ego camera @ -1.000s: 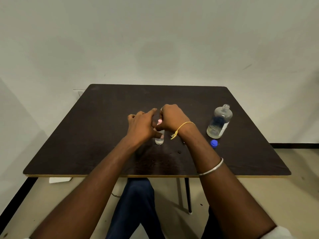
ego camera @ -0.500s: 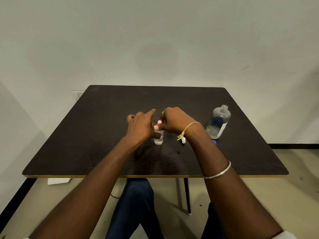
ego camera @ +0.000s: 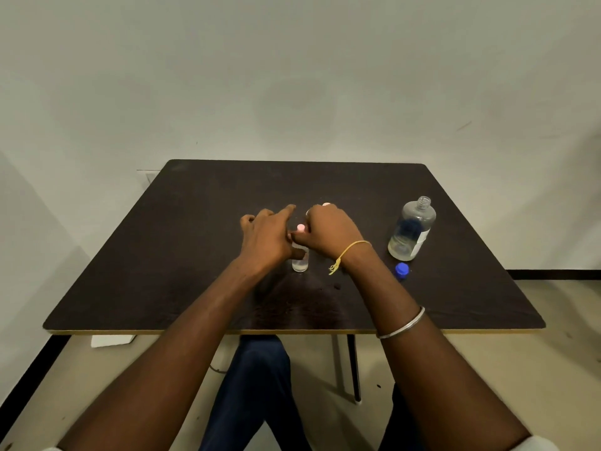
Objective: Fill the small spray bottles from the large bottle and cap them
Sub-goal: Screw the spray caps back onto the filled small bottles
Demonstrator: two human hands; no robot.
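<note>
Small spray bottle (ego camera: 300,261): stands upright on the desk (ego camera: 195,255), between our two hands.
Left hand (ego camera: 266,239): thumb and curled fingers hold its body, forefinger straight.
Right hand (ego camera: 328,232): nearer the top; curled fingers pinch the pink spray top (ego camera: 301,227) directly above the neck, on the bottle's vertical axis.
Large bottle (ego camera: 411,229): uncapped, well to our right, blue cap (ego camera: 402,270) just beside it.

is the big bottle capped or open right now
Open. The large bottle stands upright with its threaded neck bare, and a blue cap lies on the table just in front of it.
</note>
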